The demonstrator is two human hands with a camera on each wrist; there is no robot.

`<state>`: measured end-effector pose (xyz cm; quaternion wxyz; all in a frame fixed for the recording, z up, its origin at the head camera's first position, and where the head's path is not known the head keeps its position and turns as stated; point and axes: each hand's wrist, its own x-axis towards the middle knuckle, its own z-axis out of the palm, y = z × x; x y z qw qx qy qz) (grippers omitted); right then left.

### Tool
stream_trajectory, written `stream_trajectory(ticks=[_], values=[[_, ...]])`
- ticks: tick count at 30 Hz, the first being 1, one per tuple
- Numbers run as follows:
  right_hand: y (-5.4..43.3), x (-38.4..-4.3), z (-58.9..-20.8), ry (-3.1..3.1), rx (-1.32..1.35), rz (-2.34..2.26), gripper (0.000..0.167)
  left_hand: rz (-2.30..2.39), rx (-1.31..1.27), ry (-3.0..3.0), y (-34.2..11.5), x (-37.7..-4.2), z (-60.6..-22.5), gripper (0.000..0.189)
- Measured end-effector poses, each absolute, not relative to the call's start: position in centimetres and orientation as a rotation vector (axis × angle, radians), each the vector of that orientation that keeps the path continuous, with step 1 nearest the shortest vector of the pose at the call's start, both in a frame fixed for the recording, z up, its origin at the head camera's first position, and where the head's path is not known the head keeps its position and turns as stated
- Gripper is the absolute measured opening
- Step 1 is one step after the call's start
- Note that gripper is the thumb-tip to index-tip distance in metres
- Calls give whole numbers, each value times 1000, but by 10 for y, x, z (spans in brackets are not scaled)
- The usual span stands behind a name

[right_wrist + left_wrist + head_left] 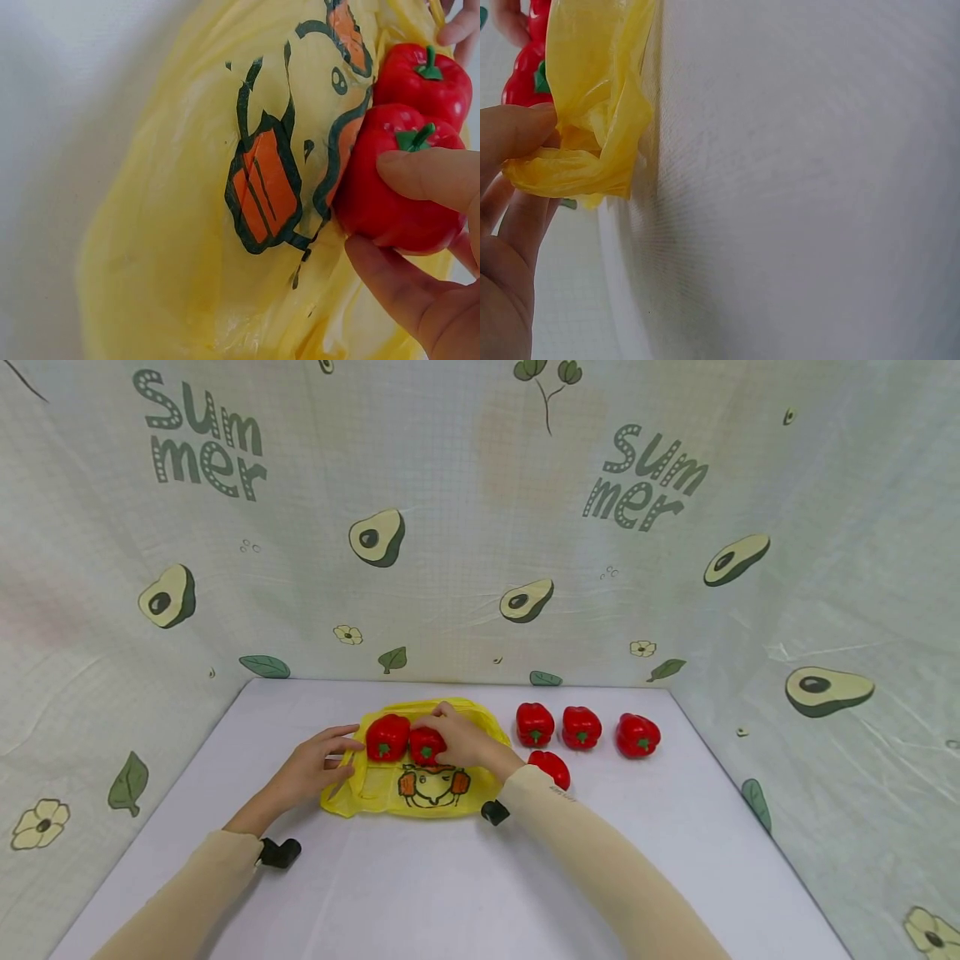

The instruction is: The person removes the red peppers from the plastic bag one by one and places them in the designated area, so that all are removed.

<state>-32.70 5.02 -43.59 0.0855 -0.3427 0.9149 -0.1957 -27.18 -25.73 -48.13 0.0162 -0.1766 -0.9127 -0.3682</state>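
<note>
A yellow plastic bag [378,789] with a printed cartoon face lies flat on the table. Two red bell peppers sit side by side on it. My right hand [467,742] grips the right one, a red bell pepper [401,191] with a green stem, thumb on top and fingers around its side. The other pepper [387,739] touches it on the left. At the bag's left edge my left hand [307,770] pinches a fold of the bag [592,161] between thumb and fingers; part of those fingers is hidden behind the plastic.
Right of the bag, three red peppers stand in a row: one pepper [535,725], a middle pepper [581,728] and a far-right pepper [637,735]. Another pepper [551,768] lies nearer, partly behind my right forearm. Patterned cloth [450,460] walls surround the white table [390,893].
</note>
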Motion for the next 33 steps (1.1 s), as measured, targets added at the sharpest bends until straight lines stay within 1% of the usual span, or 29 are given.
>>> stream_trajectory(ticks=[8, 15, 20, 33], values=[[55, -320, -427, 2697, -1026, -618, 61, -1133, -558, -2842, -258, -272, -480, 37], [70, -310, -405, 2673, -1017, -641, 62, -1134, -547, -2848, -259, -272, -481, 37], [86, -302, -390, 2663, -1008, -669, 62, -1131, -544, -2852, -260, -272, -481, 37], [142, -288, -367, 2715, -997, -717, 62, -1115, -551, -2853, -261, -273, -484, 38]])
